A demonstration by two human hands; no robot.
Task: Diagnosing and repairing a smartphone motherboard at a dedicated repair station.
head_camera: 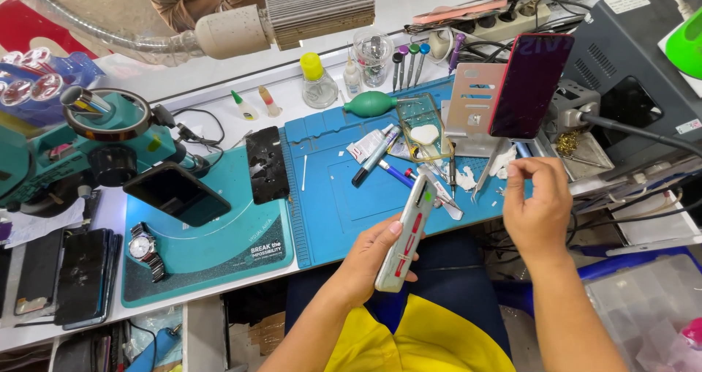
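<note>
My left hand (365, 258) grips a slim grey tool-like case (406, 237) with red markings and a green tip, held edge-up over my lap at the front edge of the blue work mat (344, 196). My right hand (537, 207) hovers to the right with fingertips pinched together on something small and pale; I cannot make out what it is. Just above it a dark red phone (528, 85) leans upright on a grey metal stand (475, 105). Pens, tweezers and scraps of white tape (409, 160) lie scattered on the mat between the hands and the stand.
A teal microscope (102, 141) stands at the left on a teal mat (212, 248) with a black phone (175, 193), a cracked dark screen (267, 163) and a wristwatch (144, 249). Bottles, screwdrivers and a green blower (371, 103) line the back. A grey machine (629, 57) sits at right.
</note>
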